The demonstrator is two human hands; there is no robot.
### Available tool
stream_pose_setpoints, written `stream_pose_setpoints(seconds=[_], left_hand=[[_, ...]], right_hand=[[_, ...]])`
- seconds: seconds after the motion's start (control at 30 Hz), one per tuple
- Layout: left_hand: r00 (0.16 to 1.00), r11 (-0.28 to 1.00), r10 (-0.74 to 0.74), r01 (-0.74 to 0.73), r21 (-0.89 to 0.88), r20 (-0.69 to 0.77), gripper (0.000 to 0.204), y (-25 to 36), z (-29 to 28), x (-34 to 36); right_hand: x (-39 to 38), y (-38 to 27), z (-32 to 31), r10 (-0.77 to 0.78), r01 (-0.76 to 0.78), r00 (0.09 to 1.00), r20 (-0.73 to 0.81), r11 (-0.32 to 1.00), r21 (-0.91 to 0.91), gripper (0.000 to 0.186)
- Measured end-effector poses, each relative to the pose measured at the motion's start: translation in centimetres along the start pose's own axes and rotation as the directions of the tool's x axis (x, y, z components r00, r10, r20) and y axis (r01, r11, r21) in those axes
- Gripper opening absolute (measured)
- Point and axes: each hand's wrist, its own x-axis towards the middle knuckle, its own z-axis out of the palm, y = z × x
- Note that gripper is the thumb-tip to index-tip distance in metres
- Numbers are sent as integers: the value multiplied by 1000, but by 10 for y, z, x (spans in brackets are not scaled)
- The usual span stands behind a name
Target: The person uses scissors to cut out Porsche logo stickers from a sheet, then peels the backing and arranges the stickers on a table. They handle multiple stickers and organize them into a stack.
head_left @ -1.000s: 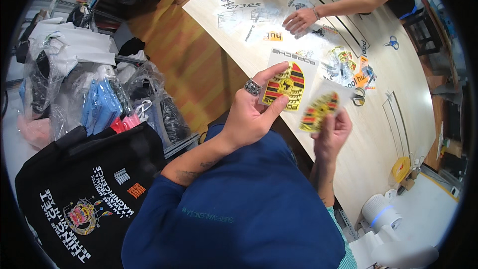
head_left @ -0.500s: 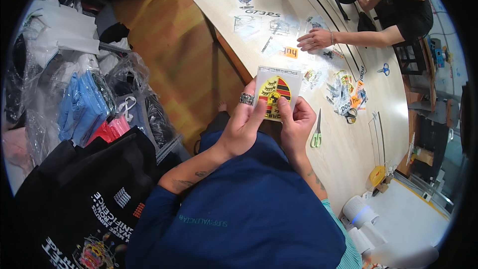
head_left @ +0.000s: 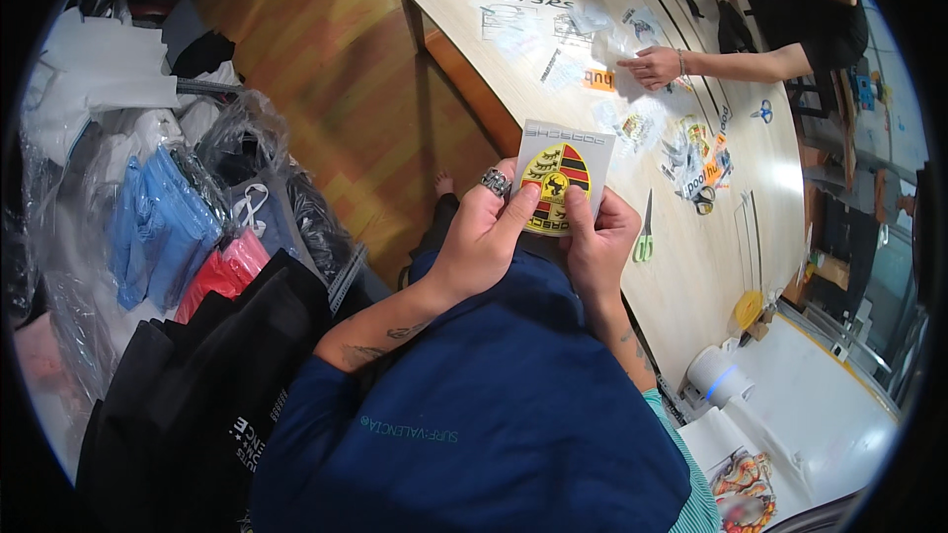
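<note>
Between my two hands is a pale sheet with a yellow, red and black crest-shaped sticker, held tilted above my lap near the table edge. My left hand, with a chunky ring, closes on its left side, thumb pressed on the crest. From the right, my right hand grips the lower edge, its thumb also on the printed face. The fingers behind the sheet are hidden. On the table, just right of my right hand, lie green-handled scissors.
Across the table a person's hand hovers over scattered transfer sheets. Black scissors and blue scissors lie farther right. Bagged clothes and a black garment pile up on my left. A white device stands lower right.
My hands and the sheet have shifted slightly right in view, and more of the sheet's pale right side shows. The other person's hand has changed pose, its fingers drawn together.
</note>
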Motion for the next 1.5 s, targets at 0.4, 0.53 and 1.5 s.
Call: stream_pose_setpoints(seconds=[0.4, 0.53, 1.5], left_hand=[[990, 995, 100, -98, 25, -96, 23, -18, 38, 25], [987, 978, 131, -113, 175, -97, 17, -23, 50, 54], [845, 674, -534, 405, 618, 29, 15, -166, 193, 179]], right_hand=[[-12, 9, -50, 6, -15, 993, 116, 997, 76, 21], [-7, 12, -98, 18, -37, 982, 186, 994, 100, 20], [73, 134, -337, 111, -44, 980, -165, 932, 361, 19]])
